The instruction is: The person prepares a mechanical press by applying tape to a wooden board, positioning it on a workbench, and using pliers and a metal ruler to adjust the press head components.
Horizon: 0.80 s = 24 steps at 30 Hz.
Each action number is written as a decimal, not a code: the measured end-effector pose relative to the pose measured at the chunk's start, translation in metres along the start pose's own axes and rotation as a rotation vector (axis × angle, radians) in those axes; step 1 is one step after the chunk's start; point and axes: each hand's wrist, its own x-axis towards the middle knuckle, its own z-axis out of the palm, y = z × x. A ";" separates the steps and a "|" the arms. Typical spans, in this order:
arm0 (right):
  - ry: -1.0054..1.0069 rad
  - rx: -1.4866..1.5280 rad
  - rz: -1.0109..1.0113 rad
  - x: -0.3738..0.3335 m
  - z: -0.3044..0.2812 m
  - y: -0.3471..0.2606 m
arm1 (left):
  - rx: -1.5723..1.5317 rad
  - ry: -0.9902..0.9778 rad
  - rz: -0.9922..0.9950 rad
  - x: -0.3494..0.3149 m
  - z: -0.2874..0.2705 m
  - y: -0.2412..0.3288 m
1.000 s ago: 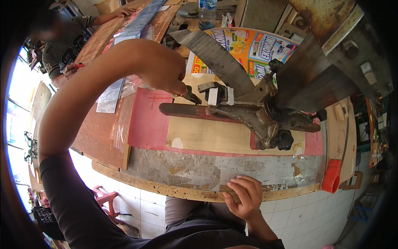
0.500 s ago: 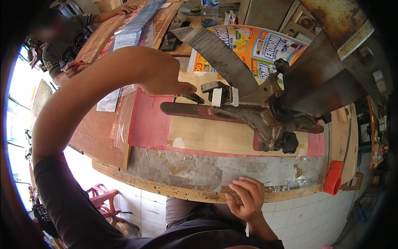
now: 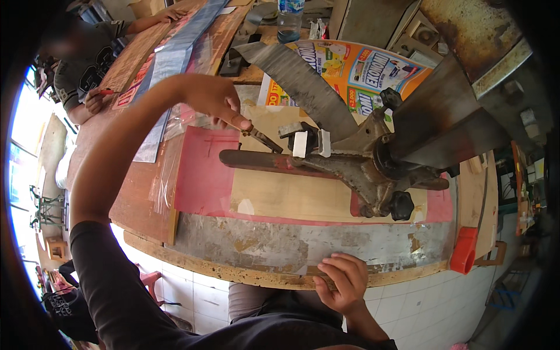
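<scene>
Left hand [image 3: 213,102] grip pinching lever [image 3: 259,137], right hand [image 3: 344,280] gripping bench edge [image 3: 262,277]

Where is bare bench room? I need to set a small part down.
Free: the pale cardboard sheet below the rusty iron bar, and the red mat beside it. Crowded: around the rusty clamp hub, where the left hand works. The right hand grips the front edge.

Left arm stretched far out across the scene, black sleeve pushed up past the elbow, forearm bare. Left hand [image 3: 210,100] palm down at the far end, fingers bunched in a pinch, tips pointing right. Right hand [image 3: 344,283] near and low, fingers curled under, knuckles up, wrist bent back toward the body.
</scene>
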 end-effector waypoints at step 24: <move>0.006 -0.006 -0.030 -0.001 0.001 -0.001 | 0.065 0.067 -0.065 -0.013 0.018 0.015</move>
